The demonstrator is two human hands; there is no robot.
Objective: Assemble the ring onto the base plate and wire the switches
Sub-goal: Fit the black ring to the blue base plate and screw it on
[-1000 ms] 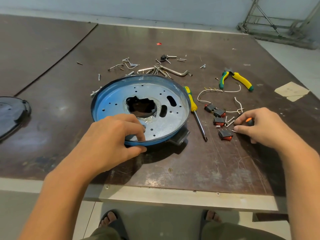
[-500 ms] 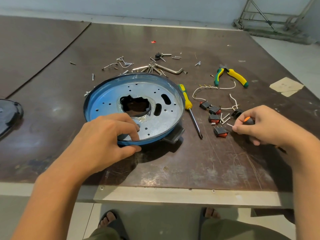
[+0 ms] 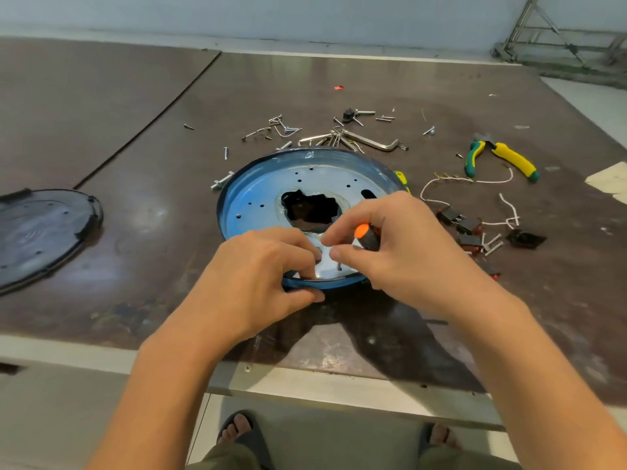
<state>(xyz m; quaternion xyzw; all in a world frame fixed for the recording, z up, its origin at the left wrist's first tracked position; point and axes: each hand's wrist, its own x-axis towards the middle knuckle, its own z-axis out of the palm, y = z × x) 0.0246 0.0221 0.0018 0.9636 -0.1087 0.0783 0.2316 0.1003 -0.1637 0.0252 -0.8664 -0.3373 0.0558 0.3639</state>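
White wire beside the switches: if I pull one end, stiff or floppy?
Probably floppy: the white wire lies in loose curves. Likely light, being thin. It seems to run to the switches, so they may drag along.

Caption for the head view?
Left hand grips the round blue metal plate; right hand holds an orange-capped black screwdriver over it.

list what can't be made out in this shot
All in the head view:
- Most of the orange-capped tool: hidden inside the right hand.
- Near rim of the base plate: covered by the left hand.
- Black cover: cut off by the left edge.
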